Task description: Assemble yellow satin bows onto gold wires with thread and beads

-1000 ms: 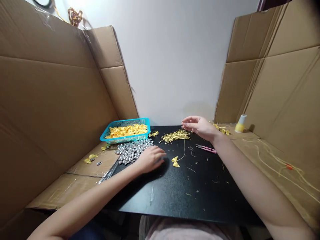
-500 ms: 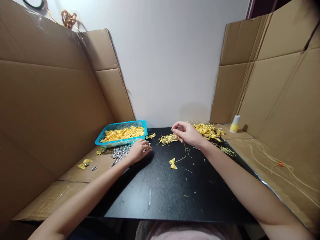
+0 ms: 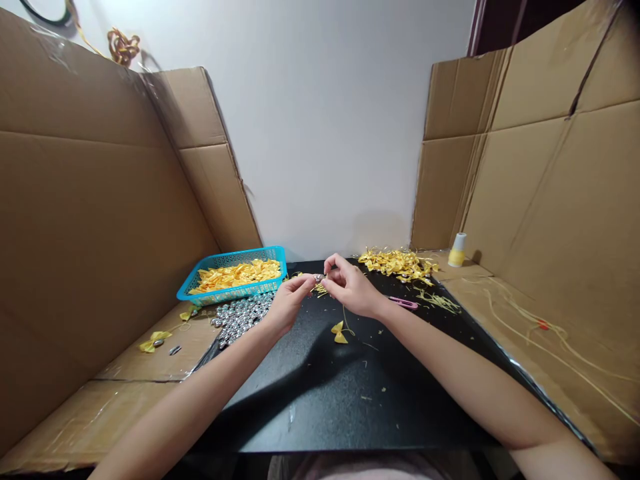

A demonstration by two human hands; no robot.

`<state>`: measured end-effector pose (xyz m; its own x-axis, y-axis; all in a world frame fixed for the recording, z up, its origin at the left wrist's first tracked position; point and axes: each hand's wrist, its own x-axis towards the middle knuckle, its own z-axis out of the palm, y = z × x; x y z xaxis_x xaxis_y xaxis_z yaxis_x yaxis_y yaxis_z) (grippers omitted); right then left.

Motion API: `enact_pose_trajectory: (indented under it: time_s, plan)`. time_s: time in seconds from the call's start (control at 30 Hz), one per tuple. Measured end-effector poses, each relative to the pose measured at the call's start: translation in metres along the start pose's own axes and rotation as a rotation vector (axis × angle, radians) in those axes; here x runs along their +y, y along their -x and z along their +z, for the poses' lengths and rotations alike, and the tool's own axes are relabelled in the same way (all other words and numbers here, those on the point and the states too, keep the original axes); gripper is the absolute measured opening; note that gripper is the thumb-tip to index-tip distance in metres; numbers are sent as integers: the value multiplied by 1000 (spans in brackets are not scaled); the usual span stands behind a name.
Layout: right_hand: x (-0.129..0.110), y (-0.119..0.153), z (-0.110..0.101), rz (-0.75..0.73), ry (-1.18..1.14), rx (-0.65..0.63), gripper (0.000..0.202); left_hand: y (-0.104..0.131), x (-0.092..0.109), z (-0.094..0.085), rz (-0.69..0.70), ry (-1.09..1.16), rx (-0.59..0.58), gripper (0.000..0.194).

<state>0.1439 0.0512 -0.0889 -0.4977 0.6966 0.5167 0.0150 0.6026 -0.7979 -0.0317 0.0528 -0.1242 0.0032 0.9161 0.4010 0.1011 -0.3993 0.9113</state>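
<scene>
Over the black table [image 3: 310,400], my left hand [image 3: 289,300] pinches a small shiny silver bead [image 3: 319,277] between thumb and fingertips. My right hand [image 3: 350,287] meets it there, its thumb and forefinger closed on a thin yellow cord [image 3: 346,323]. From that cord a yellow ribbon bow [image 3: 340,333] hangs below the right hand. Behind the hands lies a bundle of gold cords [image 3: 321,289], partly hidden. A pile of silver beads [image 3: 245,319] spreads beside my left wrist.
A blue basket [image 3: 183,291] of yellow bows stands at the back left. More tied bows [image 3: 397,265] are heaped at the back right, near pink-handled snips [image 3: 403,303] and cord scraps [image 3: 439,301]. A thread cone [image 3: 457,250] stands by the cardboard wall [image 3: 550,200].
My left hand has lifted a silver bead from the pile and brought it rightward to my right hand. The right hand has come slightly lower and left, with the cord and bow.
</scene>
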Motion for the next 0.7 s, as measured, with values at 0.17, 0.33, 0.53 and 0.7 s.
enact_pose_trajectory:
  time_s: [0.17,0.33,0.53,0.7]
  plan:
    - [2,-1,1,-1,27,23,14,-2,1,-2,-37,53,40,43]
    - [2,0,3,-17,48,42,13,-1,7,-2,-48,78,19,38]
    - [3,0,5,-38,63,28,13,-4,12,-4,-16,79,-27,29]
    - [4,0,4,-21,68,35,14,-3,16,-4,-5,53,-33,28]
